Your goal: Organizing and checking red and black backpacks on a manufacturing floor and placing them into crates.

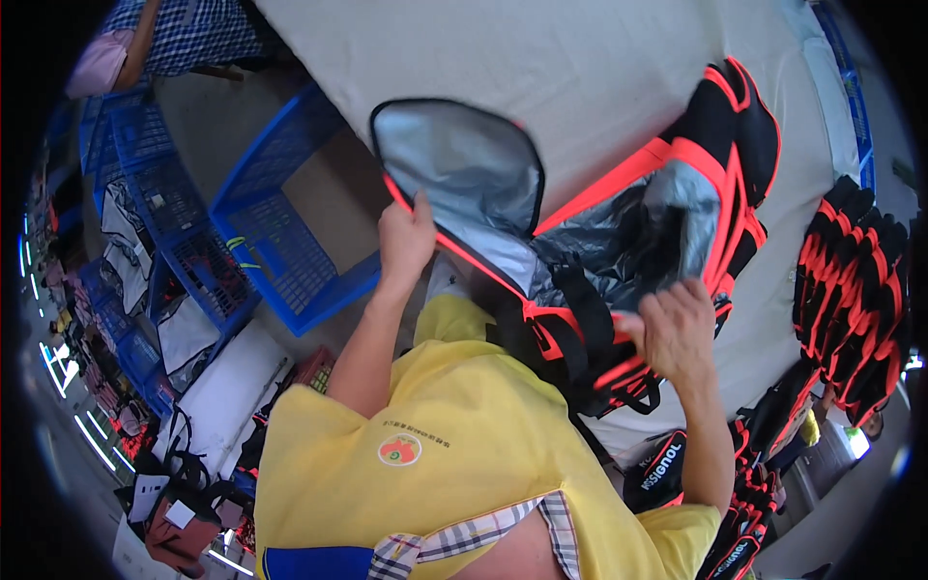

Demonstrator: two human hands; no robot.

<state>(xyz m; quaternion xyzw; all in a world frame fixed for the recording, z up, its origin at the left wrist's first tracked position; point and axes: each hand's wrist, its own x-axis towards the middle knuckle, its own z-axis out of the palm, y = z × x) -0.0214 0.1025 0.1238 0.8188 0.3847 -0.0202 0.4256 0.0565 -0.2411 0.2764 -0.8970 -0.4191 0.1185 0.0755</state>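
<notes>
An open black bag [720,121] with bright orange-red trim lies on the pale table in front of me. Its silver lining [604,222] shows inside, and a rounded flap with the same silver lining [459,155] stands folded back at the left. My left hand [407,235] pinches the orange-edged border beside that flap. On the near right rim of the bag, my right hand [674,331] is closed with curled fingers. Black straps [583,314] hang over the near side, between my hands. Part of the rim is hidden under the right-hand fingers.
The table [619,58] has a pale cloth cover. A blue plastic crate [290,227] stands to the left, with more blue crates [155,145] beyond. Several similar black-and-orange bags [851,290] are piled at the right. Another person's checked garment [208,39] shows far left.
</notes>
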